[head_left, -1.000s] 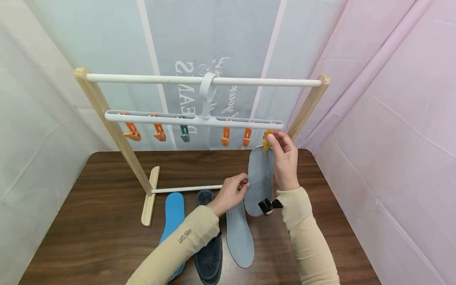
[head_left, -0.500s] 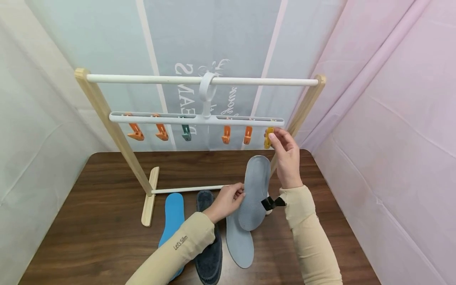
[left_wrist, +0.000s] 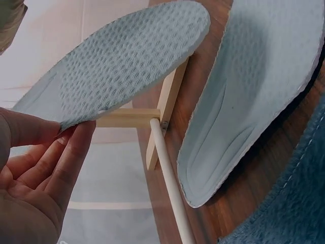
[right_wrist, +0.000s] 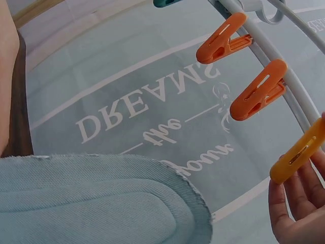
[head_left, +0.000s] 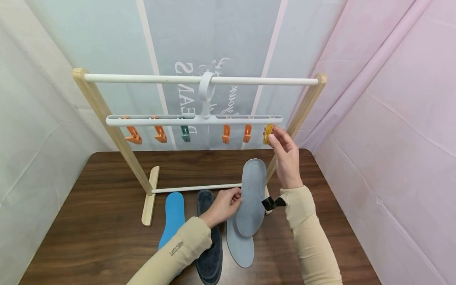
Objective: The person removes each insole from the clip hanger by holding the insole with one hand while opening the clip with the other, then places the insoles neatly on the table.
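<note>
My left hand [head_left: 223,206] pinches the edge of a grey insole [head_left: 252,198] between thumb and fingers, holding it raised and tilted over the table. In the left wrist view the insole's dimpled face [left_wrist: 127,61] shows above the fingertips. My right hand [head_left: 286,158] grips a yellow clothespin [head_left: 268,134] at the right end of the white hanger [head_left: 160,120]. The insole's upper end is below the clothespin, apart from it. A second grey insole [head_left: 241,251] lies on the table, partly covered by the held one.
A dark fuzzy pair of insoles [head_left: 209,257] and a blue insole [head_left: 174,213] lie left of the grey one. Orange clothespins [head_left: 226,134] and a green clothespin [head_left: 185,133] hang from the hanger. A wooden stand [head_left: 107,107] with white rods carries it.
The held grey insole has come down and away from the yellow clothespin, lowered by the left hand. The right hand stays on the clothespin. The hanger shifted slightly.
</note>
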The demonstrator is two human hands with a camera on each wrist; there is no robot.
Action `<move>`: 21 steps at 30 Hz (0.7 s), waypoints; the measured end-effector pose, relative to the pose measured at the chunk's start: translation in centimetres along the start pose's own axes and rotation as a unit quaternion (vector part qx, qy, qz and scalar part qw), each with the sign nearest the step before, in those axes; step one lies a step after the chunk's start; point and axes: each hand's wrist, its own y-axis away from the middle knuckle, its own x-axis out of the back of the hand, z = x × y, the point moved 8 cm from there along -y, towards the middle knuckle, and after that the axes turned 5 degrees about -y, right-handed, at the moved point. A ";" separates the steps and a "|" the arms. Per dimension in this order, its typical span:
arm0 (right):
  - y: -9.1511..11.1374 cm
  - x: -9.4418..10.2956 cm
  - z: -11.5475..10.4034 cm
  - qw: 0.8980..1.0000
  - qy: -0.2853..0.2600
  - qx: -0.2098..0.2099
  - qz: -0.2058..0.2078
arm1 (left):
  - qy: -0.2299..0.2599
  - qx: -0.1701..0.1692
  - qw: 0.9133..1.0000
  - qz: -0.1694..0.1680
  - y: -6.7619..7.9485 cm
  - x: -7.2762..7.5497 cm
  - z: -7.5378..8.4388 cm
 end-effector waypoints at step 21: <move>0.5 0.8 0.9 1.000 0.001 -0.003 -0.006 | 0.102 0.076 0.991 -0.048 4.7 -3.4 -3.6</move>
